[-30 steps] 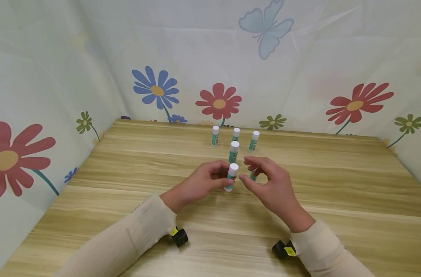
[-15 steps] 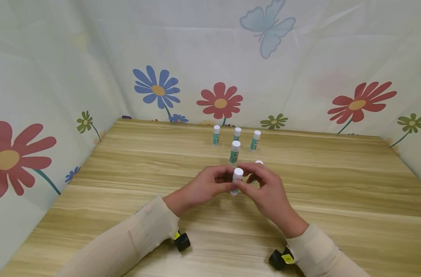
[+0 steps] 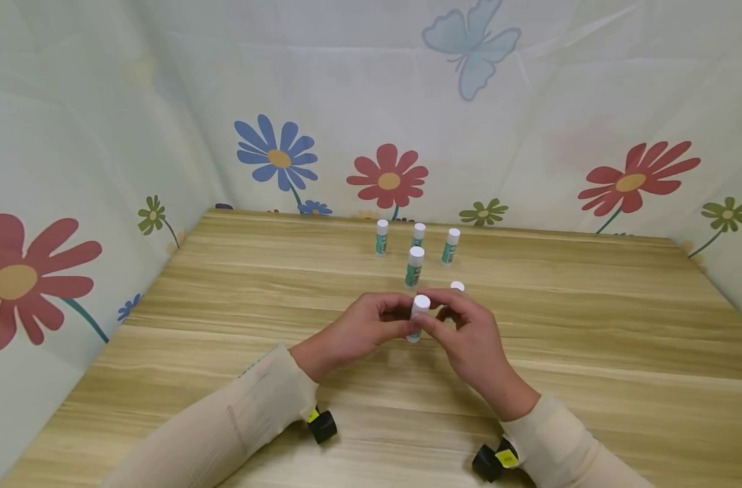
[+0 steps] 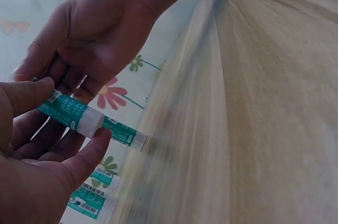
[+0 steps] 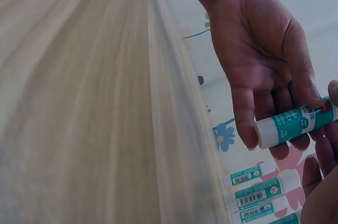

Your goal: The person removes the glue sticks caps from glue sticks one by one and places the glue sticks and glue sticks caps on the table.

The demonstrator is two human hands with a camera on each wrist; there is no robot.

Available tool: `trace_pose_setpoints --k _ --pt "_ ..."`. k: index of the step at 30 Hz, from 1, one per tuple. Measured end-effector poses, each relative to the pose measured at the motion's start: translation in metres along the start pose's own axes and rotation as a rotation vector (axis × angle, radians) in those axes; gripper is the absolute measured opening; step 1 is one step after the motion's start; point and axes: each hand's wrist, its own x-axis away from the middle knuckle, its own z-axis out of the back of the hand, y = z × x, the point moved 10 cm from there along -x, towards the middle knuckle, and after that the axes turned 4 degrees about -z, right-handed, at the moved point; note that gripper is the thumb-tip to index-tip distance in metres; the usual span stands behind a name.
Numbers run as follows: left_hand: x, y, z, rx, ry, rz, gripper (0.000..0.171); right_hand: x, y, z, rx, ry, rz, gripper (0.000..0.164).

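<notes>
A glue stick [image 3: 421, 306] with a green label and white ends is held roughly upright between both hands, its base raised off the table in the wrist views. My left hand [image 3: 356, 329] grips it from the left, thumb in front and fingers behind. From the right, my right hand [image 3: 474, 342] pinches its upper part with the thumb in front; its fingertips on the far side are partly hidden. The left wrist view shows the held glue stick [image 4: 68, 110] with its lower end beside a left fingertip. In the right wrist view, the left thumb crosses the label.
A larger glue stick [image 3: 415, 268] stands behind the hands. Further back are three more: left [image 3: 381, 237], middle [image 3: 419, 234] and right [image 3: 450, 247]. Another glue stick [image 3: 457, 287] is mostly hidden behind the right hand. A flowered curtain borders the wooden table [image 3: 273, 271].
My right hand has moved left and taken hold of the glue stick beside my left hand. The held stick has shifted slightly right; over the last half second the hands barely move.
</notes>
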Motion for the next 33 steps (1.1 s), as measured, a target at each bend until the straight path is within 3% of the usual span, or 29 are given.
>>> trace_pose_setpoints --k 8,21,33 --pt "-0.001 0.001 -0.001 0.006 -0.002 -0.018 0.036 0.000 -0.002 0.001 0.023 0.003 -0.008 0.026" --pt "0.001 0.002 -0.005 0.005 -0.027 -0.007 0.032 -0.003 -0.012 0.003 -0.035 -0.031 0.040 0.025" --pt "-0.001 -0.005 -0.005 0.003 -0.019 0.016 0.033 -0.007 -0.025 0.017 -0.082 0.009 0.047 0.024"
